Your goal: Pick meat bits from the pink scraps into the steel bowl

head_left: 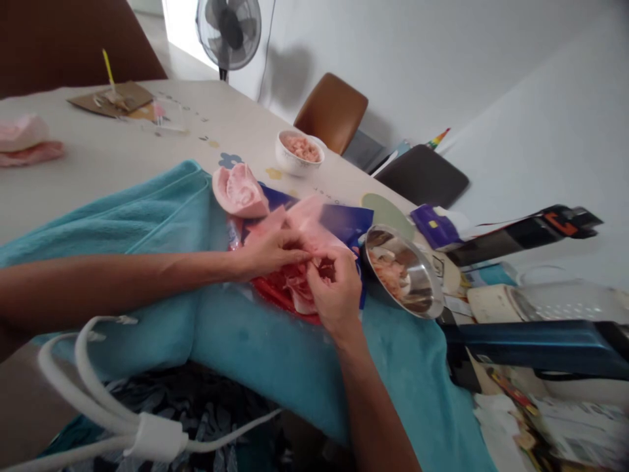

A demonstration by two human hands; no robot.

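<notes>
My left hand (276, 252) and my right hand (338, 283) meet over the teal towel, fingers pinched on a small piece between them. It looks like pomelo flesh, mostly hidden by the fingers. Around and under the hands lie pink pomelo peel (314, 219) and red plastic wrapping (268, 294), partly on a dark blue sheet (348, 219). A thick curled peel piece (240, 190) rests just beyond my left hand. To the right, a tilted steel bowl (422, 288) holds pale pink pulp (388, 272).
A white bowl (289, 160) of pink pulp stands farther back on the table (196, 134). More peel (24, 141) lies at far left. The teal towel (162, 210) drapes over the near edge. Boxes and a blue bar-like object (535, 344) crowd the right. White cords (103, 393) hang in front.
</notes>
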